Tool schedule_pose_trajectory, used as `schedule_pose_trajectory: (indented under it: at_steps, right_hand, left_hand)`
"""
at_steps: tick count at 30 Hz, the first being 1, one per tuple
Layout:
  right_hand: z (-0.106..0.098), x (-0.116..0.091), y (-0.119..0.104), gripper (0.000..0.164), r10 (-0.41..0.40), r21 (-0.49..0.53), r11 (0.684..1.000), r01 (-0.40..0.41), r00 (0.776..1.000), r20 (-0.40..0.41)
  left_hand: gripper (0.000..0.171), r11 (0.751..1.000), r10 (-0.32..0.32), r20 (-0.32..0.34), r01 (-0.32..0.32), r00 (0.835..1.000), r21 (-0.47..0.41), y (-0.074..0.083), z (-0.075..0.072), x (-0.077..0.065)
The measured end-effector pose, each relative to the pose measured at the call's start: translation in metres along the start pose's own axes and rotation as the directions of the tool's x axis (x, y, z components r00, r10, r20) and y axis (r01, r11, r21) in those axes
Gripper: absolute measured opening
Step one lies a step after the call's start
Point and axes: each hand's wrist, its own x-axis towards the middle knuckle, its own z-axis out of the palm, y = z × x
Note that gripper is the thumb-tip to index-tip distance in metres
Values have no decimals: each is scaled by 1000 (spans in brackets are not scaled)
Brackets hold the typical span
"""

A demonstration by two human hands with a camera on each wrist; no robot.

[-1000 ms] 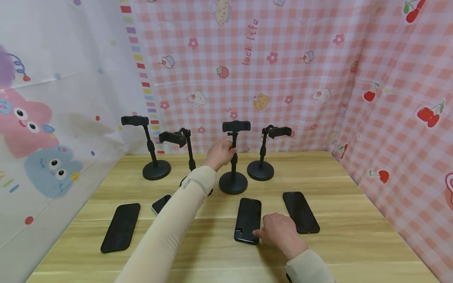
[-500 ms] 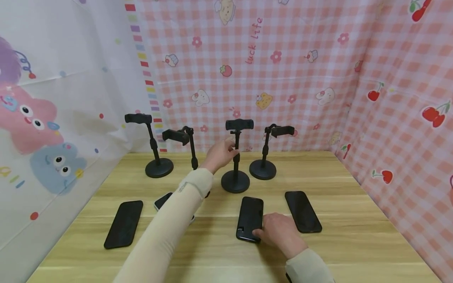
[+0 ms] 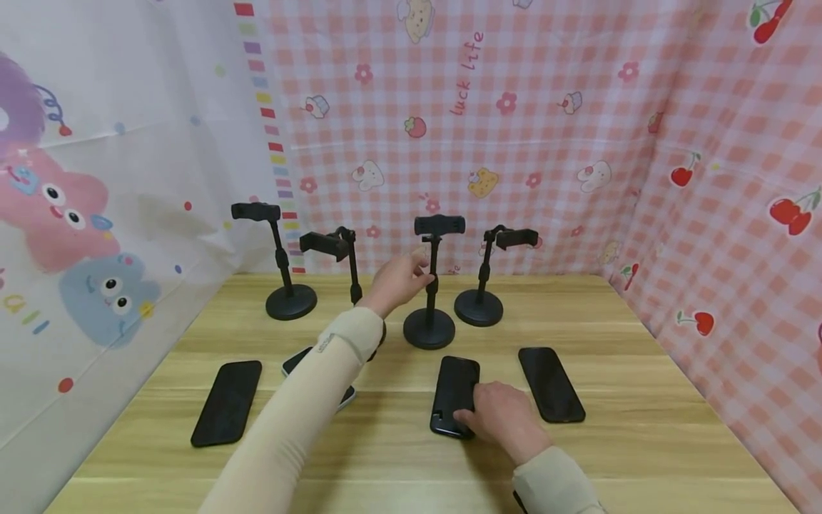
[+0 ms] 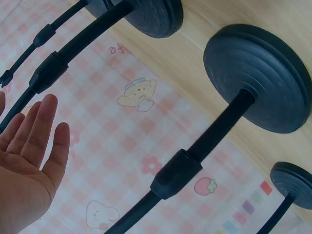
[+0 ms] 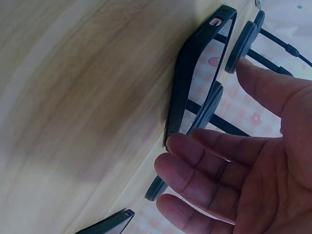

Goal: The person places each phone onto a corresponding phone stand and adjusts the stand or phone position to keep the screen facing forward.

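My left hand (image 3: 397, 280) is beside the pole of a black phone stand (image 3: 429, 330), just right of the middle, its fingertips right at the pole. In the left wrist view the fingers (image 4: 45, 124) are relaxed and not wrapped round the pole. A black phone (image 3: 454, 385) lies flat on the table in front of that stand. My right hand (image 3: 504, 417) is over the phone's right edge, thumb across its lower corner. Seen from the right wrist, the loosely bent fingers (image 5: 183, 173) are close by the end of the phone.
Three more black phone stands are at the left (image 3: 290, 303), left of centre (image 3: 326, 244) and right (image 3: 478, 308). Phones lie at the left (image 3: 226, 403) and right (image 3: 551, 385); a pale-edged phone (image 3: 347, 397) is partly under my left forearm. Printed cloths hang behind and at both sides.
My left fingers have loosened and drawn slightly back from the pole. The right hand has shifted slightly left over the phone. The head view has turned slightly left.
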Motion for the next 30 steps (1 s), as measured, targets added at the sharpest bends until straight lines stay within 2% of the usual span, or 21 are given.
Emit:
schedule_pose_trajectory:
  at_steps: [6,10,18,24,30]
  right_hand:
    - [-1,2,-3,50,37,-7,999,-37,999,-20]
    - [0,4,-6,52,66,-2,998,-66,997,-33]
    - [1,4,-10,55,54,-20,998,-56,994,-99]
    - [3,6,-10,57,90,-9,996,-92,990,-107]
    - [3,7,-11,58,117,-3,993,-118,988,-96]
  left_hand:
    - [38,999,-17,32,16,999,41,-3,-3,-5]
    - [39,995,-23,55,18,998,100,-4,-5,-10]
    - [43,981,-43,66,30,997,192,-3,-9,-15]
    - [49,967,-50,28,41,998,252,-1,-15,-17]
    - [57,971,-45,-48,55,998,234,3,-22,-15]
